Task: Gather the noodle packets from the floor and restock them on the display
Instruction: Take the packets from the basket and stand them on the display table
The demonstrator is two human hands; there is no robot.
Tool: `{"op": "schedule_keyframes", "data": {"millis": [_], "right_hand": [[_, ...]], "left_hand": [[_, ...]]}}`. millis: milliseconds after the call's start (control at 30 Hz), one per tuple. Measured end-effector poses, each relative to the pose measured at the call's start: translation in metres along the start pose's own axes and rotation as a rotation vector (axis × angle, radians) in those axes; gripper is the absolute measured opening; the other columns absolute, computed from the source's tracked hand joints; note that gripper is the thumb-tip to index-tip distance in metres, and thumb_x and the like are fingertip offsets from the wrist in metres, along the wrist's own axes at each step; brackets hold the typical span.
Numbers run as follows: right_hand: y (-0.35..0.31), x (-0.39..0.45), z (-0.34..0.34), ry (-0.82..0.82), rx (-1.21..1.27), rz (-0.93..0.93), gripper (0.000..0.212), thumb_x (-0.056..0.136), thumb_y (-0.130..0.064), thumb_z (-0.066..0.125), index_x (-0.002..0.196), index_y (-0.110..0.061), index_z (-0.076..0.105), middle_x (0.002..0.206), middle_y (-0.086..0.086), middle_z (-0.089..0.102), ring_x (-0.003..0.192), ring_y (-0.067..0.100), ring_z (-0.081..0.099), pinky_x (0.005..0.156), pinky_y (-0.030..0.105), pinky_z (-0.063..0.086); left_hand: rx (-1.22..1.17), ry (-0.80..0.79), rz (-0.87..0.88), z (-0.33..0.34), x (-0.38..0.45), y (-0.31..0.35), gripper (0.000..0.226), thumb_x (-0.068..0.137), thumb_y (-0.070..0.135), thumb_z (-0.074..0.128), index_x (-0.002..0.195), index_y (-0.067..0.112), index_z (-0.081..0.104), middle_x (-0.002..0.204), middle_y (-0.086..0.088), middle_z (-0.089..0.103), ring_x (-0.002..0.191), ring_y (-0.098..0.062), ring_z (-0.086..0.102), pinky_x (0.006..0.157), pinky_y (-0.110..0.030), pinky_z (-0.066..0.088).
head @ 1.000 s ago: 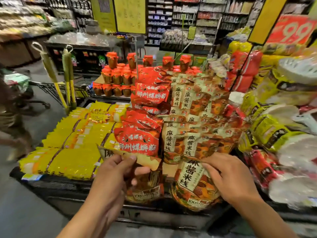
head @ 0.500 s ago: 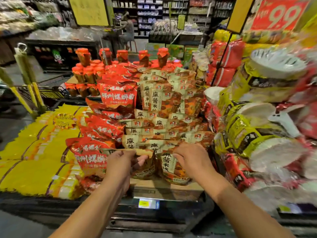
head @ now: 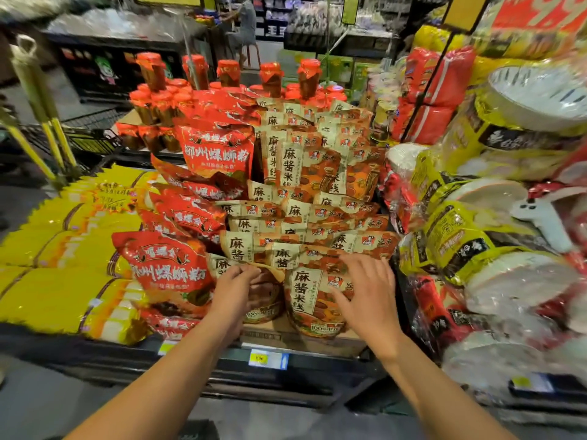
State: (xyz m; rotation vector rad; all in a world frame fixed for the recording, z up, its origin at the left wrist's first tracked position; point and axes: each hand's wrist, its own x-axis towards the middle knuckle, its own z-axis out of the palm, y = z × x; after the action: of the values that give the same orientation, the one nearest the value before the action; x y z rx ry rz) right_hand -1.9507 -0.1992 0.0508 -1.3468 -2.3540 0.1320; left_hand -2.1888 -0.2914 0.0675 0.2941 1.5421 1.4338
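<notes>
A stepped display (head: 301,342) holds rows of beige-and-orange noodle packets (head: 305,214) with red noodle packets (head: 216,150) to their left. My left hand (head: 235,287) pinches the top edge of a beige packet (head: 266,300) standing in the front row. My right hand (head: 365,290) lies flat, fingers spread, against the neighbouring front-row beige packet (head: 309,300). A large red packet (head: 168,271) stands just left of my left hand.
Yellow packs (head: 60,274) fill the left of the display. Red-capped jars (head: 228,74) stand behind the packets. Bagged bowls and yellow-wrapped goods (head: 476,236) crowd the right. A price tag (head: 268,358) sits on the shelf edge. A trolley (head: 92,138) and aisle lie at the left.
The view has shifted right and closer to the display. My left hand has set its beige packet upright into the front row; my right hand has moved from gripping to lying flat on its packet.
</notes>
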Motion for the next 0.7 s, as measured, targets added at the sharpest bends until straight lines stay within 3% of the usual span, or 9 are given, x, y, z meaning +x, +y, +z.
{"op": "schedule_keyframes", "data": {"millis": [100,200,333,433,533,700], "right_hand": [[0.022,-0.022,0.005,0.002,0.342,0.433,0.073,0.079,-0.050,0.084,0.137,-0.031,0.044,0.133,-0.010,0.050,0.123,0.012,0.051,0.106,0.037,0.046],[0.029,-0.039,0.027,-0.252,0.634,0.724,0.061,0.076,-0.042,0.089,0.119,-0.024,0.050,0.101,0.000,0.069,0.092,0.025,0.071,0.075,0.045,0.059],[0.031,-0.044,0.063,-0.438,0.853,0.779,0.046,0.084,-0.027,0.085,0.116,-0.028,0.054,0.090,0.006,0.076,0.077,0.027,0.075,0.066,0.037,0.063],[0.029,-0.037,0.082,-0.517,0.921,0.834,0.028,0.087,-0.023,0.082,0.109,-0.013,0.068,0.090,0.008,0.078,0.071,0.021,0.065,0.064,0.032,0.058],[0.022,-0.027,0.100,-0.458,0.900,0.842,0.020,0.086,-0.023,0.083,0.099,-0.008,0.076,0.076,0.001,0.074,0.057,0.014,0.058,0.049,0.025,0.046],[0.000,-0.013,0.119,-0.429,0.824,0.783,0.013,0.083,-0.032,0.086,0.078,-0.023,0.078,0.070,-0.010,0.073,0.063,0.012,0.063,0.058,0.024,0.046]], "left_hand": [[0.151,-0.033,-0.042,-0.011,0.006,-0.005,0.011,0.096,0.016,0.063,0.093,0.013,0.073,0.096,-0.010,0.077,0.096,-0.030,0.072,0.085,-0.050,0.061],[0.464,-0.076,-0.017,-0.020,0.013,-0.017,0.019,0.098,0.022,0.060,0.090,0.019,0.077,0.102,-0.004,0.077,0.104,-0.025,0.071,0.083,-0.039,0.055],[0.735,-0.162,0.013,-0.022,0.026,-0.029,0.018,0.098,0.030,0.061,0.107,0.019,0.073,0.110,0.002,0.075,0.110,-0.020,0.067,0.101,-0.038,0.050],[0.976,-0.195,0.040,-0.020,0.033,-0.030,0.029,0.101,0.037,0.057,0.119,0.017,0.070,0.113,-0.001,0.070,0.106,-0.020,0.062,0.088,-0.029,0.045],[1.072,-0.213,0.057,-0.021,0.041,-0.030,0.035,0.102,0.042,0.054,0.122,0.018,0.070,0.119,-0.005,0.072,0.106,-0.022,0.064,0.091,-0.031,0.049],[1.113,-0.233,0.089,-0.022,0.044,-0.030,0.028,0.102,0.028,0.054,0.119,0.016,0.073,0.122,-0.006,0.072,0.113,-0.025,0.064,0.090,-0.025,0.043]]}}
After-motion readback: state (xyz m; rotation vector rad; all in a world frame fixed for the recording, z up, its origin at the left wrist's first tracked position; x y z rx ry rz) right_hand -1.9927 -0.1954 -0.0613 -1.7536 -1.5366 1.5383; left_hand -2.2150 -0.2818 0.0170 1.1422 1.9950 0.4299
